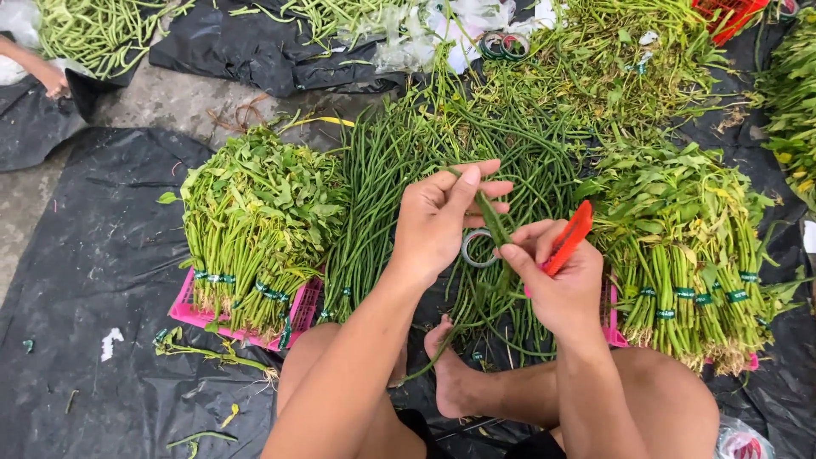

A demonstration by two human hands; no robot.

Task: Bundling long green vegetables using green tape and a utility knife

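- The person sits cross-legged on the ground, on a black plastic sheet, with a bare foot tucked under the hands.
- The left hand is closed around a small bunch of long green beans, thumb and fingers pinched on the stems near their upper end; a roll of tape shows just beneath its fingers.
- The right hand grips an orange-red cutter, its forefinger pressed against the same beans, so the two hands nearly touch.
- The held beans trail downward between the hands toward the foot.
- Behind the hands lies a broad heap of long beans spread across the sheet.
- Toward the sheet's left side, bundles of leafy greens banded with green tape rest on a pink crate.
- Toward the right edge, more banded leafy bundles lie stacked.
- At the far left corner another person's hand rests beside a pile of green beans.
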